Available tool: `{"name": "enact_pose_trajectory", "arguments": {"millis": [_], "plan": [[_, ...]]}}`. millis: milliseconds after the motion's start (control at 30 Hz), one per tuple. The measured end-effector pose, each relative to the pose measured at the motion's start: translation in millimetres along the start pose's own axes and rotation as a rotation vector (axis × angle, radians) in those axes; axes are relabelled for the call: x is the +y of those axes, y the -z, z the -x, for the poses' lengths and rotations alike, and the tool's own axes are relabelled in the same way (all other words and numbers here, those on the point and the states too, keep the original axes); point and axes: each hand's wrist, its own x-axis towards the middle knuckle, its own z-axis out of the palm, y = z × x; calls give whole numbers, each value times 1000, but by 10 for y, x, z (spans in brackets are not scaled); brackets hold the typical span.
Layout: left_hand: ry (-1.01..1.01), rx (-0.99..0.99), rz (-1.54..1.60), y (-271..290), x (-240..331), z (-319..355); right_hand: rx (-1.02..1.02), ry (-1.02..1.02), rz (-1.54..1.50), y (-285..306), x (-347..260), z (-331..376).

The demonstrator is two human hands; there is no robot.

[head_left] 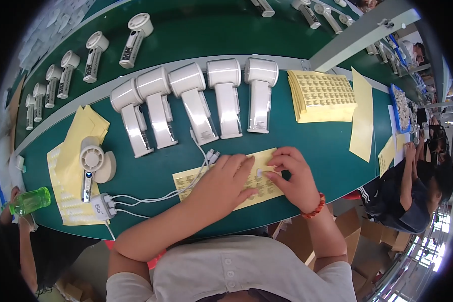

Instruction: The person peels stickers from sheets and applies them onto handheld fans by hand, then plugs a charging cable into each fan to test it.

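Observation:
A yellow sheet of small printed labels [189, 177] lies at a slant on the green table before me. My left hand [229, 181] rests across it, fingers stretched out and holding nothing. At the sheet's right part, my right hand [294, 176], with a red bead bracelet, bends its thumb and fingers into a pinch. A small pale label [259, 172] shows at the thumb tip, partly hidden by the fingers. White cables run under my left forearm and hand from a white charger [101, 207], and their plugs [213, 155] lie just beyond that hand.
Several white handheld fans [190, 100] lie in a row ahead. Another fan [91, 161] stands left on yellow sheets [65, 171]. A label stack [322, 98] lies right, beside a grey metal post [362, 38]. More fans line the belt [196, 30]. Co-workers sit on both sides; a green bottle [30, 201] is left.

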Motion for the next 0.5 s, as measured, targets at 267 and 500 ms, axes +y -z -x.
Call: {"name": "enact_pose_trajectory", "arguments": {"millis": [267, 500], "plan": [[-77, -25, -8, -92, -153, -4, 68, 43, 204, -207, -8, -29], [-92, -13, 16, -80, -166, -18, 79, 122, 350, -231, -80, 24]]}}
